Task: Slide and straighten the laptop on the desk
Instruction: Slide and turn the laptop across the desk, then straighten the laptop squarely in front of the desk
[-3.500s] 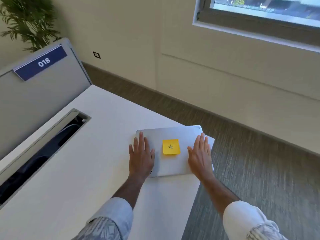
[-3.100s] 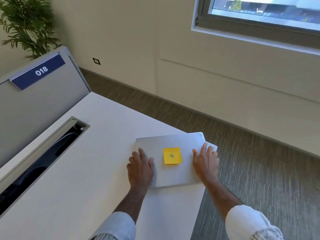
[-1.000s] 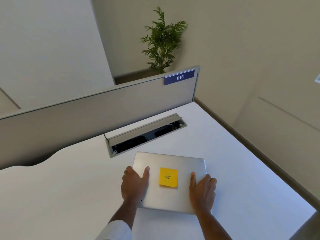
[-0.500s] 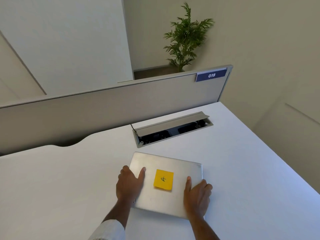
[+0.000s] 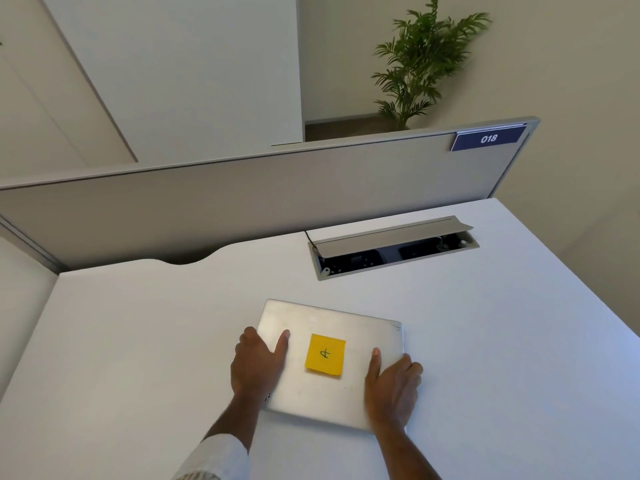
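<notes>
Slid farther in from the desk's right edge and corner since the first frames, and now lying near the middle of the smooth white rectangular desk top (image 5: 138, 341): closed, thin silver laptop (image 5: 332, 400) with rounded corners and a brushed metal lid, turned slightly clockwise against the desk's near edge. Stuck flat at the lid's centre, a square yellow paper sticky note (image 5: 325, 355) with a dark handwritten mark. Left hand (image 5: 256, 368) clamped on the laptop's left edge, thumb lying on the lid, fingers curled down over the side. Right hand (image 5: 393, 389) clamped on the near right corner likewise, thumb on top, fingers wrapped over the right edge. Pale patterned cloth sleeve (image 5: 214, 459) at the left wrist. Beyond the laptop and apart from it, a long grey metal cable tray (image 5: 394, 247) sunk into the desk, its flap tilted up over dark sockets. Behind that, a grey fabric-faced partition panel (image 5: 242, 202) with a metal rim and a dark blue label reading 018 (image 5: 488, 138). Past the panel, a leafy green potted plant (image 5: 419, 60) against a plain beige wall.
</notes>
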